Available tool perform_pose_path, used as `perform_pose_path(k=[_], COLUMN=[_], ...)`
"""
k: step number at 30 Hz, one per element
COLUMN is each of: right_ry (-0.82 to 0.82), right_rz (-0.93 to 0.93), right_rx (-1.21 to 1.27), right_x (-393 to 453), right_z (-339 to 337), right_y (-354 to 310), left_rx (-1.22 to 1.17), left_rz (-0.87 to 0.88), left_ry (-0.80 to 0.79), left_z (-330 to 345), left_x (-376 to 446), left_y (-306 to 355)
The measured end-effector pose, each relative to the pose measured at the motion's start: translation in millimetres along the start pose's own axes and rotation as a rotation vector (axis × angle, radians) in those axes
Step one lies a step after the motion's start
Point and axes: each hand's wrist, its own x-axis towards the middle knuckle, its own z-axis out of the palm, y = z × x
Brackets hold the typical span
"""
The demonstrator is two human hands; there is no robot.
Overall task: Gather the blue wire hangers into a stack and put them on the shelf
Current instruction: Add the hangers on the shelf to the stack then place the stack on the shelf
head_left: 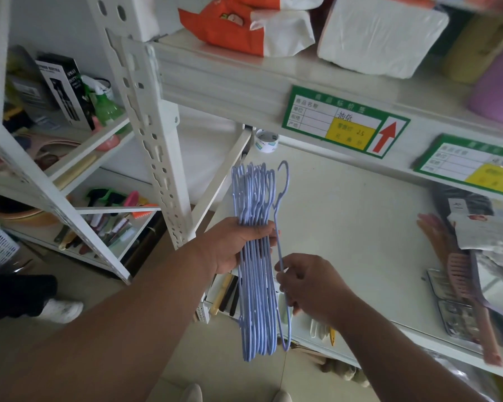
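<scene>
A stack of several blue wire hangers [256,300] hangs upright in front of the white shelf [346,216], hooks pointing up. My left hand [238,245] is wrapped around the stack just below the hooks. One more blue hanger [282,204] stands slightly apart on the stack's right side. My right hand [308,285] pinches this single hanger at its lower wire, close beside the stack. Both hands are held above the shelf's front left corner.
A roll of tape [267,140] sits at the shelf's back left. Pink combs [462,277] and packaged goods lie at the shelf's right. Green price labels [343,120] hang on the shelf above. A second rack [70,169] with brushes stands left. A person's shoe [60,310] is on the floor.
</scene>
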Motion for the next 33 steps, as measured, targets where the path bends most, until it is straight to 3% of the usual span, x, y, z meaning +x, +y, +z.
perform_pose_path(k=[21, 24, 28, 33], right_ry=[-0.03, -0.091, -0.403, -0.492], right_rz=[0.018, 0.088, 0.233, 0.285], right_rx=[0.005, 0.248, 0.805, 0.931], right_x=[10, 10, 3, -2], right_z=[25, 26, 31, 41], right_y=[11, 16, 22, 25], left_rx=[-0.104, -0.105, -0.124, -0.109], left_rz=[0.007, -0.008, -0.013, -0.002], left_ry=[-0.047, -0.058, -0.072, -0.095], left_z=[-7, -7, -2, 6], left_x=[-4, -3, 0, 6], left_y=[-4, -5, -7, -9])
